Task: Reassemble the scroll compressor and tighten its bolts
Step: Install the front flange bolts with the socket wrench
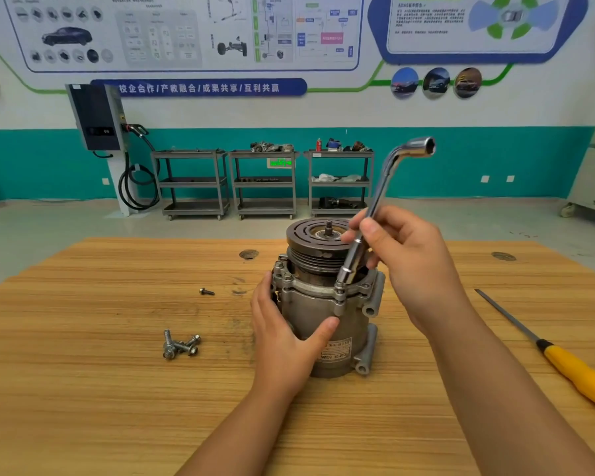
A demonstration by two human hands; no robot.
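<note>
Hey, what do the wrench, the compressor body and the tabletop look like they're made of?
Wrench: likely chromed steel, bright mirror shine. Compressor body: probably cast aluminium, dull grey matte surface. Tabletop: wood or wood laminate, striped grain; which, I cannot tell.

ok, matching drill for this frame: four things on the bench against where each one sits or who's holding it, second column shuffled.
Things:
1. socket wrench
2. compressor
3. loose bolts
4. yellow-handled tool

States:
A. lies untouched on the table, far right
B. held by the right hand, lower end at a flange bolt
C. stands upright, gripped by the left hand
D. lie in a heap on the table, left of the compressor

Pairs: 1-B, 2-C, 3-D, 4-A
</note>
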